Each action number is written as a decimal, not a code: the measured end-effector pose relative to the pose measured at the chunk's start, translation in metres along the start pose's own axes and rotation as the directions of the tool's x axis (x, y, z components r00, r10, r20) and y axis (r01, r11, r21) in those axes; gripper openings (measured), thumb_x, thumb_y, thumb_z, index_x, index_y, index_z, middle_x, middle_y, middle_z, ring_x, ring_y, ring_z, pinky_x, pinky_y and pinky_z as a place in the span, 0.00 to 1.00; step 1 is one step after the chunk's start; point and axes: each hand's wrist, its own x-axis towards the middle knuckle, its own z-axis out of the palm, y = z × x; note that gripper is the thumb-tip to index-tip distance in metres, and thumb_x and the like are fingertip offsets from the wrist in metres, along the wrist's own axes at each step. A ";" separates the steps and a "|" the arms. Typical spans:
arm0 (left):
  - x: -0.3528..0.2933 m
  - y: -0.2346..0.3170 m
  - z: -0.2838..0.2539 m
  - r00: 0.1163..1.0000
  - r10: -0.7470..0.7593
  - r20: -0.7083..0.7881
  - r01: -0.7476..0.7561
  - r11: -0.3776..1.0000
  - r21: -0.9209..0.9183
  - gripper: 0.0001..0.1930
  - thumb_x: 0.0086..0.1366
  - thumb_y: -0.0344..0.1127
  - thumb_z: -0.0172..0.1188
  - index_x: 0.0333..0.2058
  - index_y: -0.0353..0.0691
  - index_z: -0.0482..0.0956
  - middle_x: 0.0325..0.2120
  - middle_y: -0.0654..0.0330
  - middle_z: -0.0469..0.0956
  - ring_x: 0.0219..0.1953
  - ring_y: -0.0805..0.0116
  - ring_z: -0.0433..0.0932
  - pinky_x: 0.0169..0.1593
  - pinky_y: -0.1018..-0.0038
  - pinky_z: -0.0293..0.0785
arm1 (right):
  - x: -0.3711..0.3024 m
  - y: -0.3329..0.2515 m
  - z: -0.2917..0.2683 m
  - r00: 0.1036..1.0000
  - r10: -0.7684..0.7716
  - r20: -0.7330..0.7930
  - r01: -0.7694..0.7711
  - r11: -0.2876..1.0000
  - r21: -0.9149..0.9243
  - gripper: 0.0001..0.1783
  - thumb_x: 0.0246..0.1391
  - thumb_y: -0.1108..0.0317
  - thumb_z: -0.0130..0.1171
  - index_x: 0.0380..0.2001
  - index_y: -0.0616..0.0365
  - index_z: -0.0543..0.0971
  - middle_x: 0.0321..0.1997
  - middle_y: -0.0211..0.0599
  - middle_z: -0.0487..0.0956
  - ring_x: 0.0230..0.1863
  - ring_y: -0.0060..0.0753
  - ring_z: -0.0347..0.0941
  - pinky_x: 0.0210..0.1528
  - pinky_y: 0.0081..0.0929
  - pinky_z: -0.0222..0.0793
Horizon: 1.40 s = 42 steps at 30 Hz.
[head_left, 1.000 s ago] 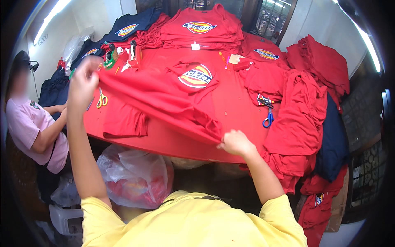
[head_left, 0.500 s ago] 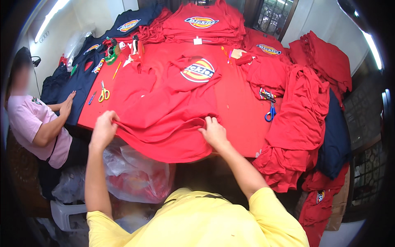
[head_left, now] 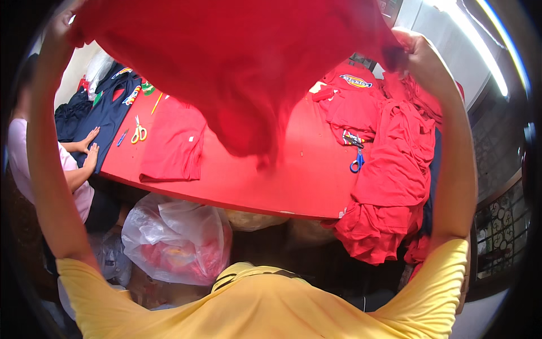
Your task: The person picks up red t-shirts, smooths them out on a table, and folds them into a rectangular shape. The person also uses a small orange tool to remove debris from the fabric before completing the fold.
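A red T-shirt (head_left: 237,51) is stretched wide in the air above the table, blurred by motion, its lower part hanging in a loose point. My left hand (head_left: 61,28), raised at the upper left, is closed on one edge of it. At the upper right, my right hand (head_left: 416,50) grips the opposite edge. Beneath the cloth is the red tabletop (head_left: 248,181). A folded red garment (head_left: 175,147) lies flat on its left part, beside yellow-handled scissors (head_left: 139,133) and a small blue tool (head_left: 122,138). The raised shirt hides the table's far side.
On the right, red shirts (head_left: 395,164) are heaped over the table edge, near blue-handled scissors (head_left: 357,162). A co-worker's hands (head_left: 90,148) rest on a navy garment (head_left: 104,121) at the left. Under the table edge sits a clear plastic bag (head_left: 178,237) with red contents.
Both my hands have risen and spread apart, lifting the red T-shirt off the table into the air. The folded red garment on the left is now uncovered.
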 end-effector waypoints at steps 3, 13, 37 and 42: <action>0.000 -0.001 0.023 0.996 -0.015 0.083 0.017 0.999 -0.034 0.16 0.72 0.40 0.50 0.55 0.44 0.76 0.44 0.63 0.79 0.47 0.76 0.76 0.49 0.75 0.69 | 0.008 0.076 -0.116 0.961 0.240 -0.134 -0.213 0.958 0.190 0.18 0.62 0.61 0.55 0.50 0.61 0.78 0.32 0.28 0.77 0.33 0.12 0.69 0.33 0.15 0.67; 0.010 0.041 0.051 0.902 0.027 0.432 -0.010 0.999 -0.042 0.20 0.71 0.41 0.51 0.58 0.41 0.73 0.47 0.61 0.77 0.51 0.71 0.74 0.56 0.71 0.68 | 0.001 0.044 -0.128 0.862 0.041 -0.506 0.118 0.953 0.278 0.15 0.64 0.60 0.53 0.44 0.59 0.79 0.39 0.32 0.80 0.35 0.20 0.74 0.38 0.20 0.72; -0.275 -0.060 0.175 0.648 -0.385 0.657 0.645 0.736 -0.205 0.07 0.62 0.31 0.62 0.36 0.35 0.82 0.34 0.65 0.78 0.39 0.77 0.75 0.48 0.77 0.69 | -0.233 0.000 0.231 0.703 0.667 0.249 -0.468 0.169 0.867 0.14 0.55 0.79 0.55 0.45 0.67 0.79 0.43 0.37 0.81 0.42 0.27 0.78 0.47 0.27 0.76; -0.396 -0.102 0.214 0.560 -0.634 0.533 0.778 0.624 -0.075 0.11 0.60 0.24 0.62 0.42 0.31 0.81 0.38 0.61 0.80 0.40 0.74 0.77 0.50 0.75 0.72 | -0.309 -0.020 0.295 0.506 0.723 0.471 -0.637 -0.054 0.769 0.09 0.61 0.72 0.56 0.39 0.67 0.81 0.40 0.39 0.82 0.40 0.27 0.78 0.43 0.28 0.77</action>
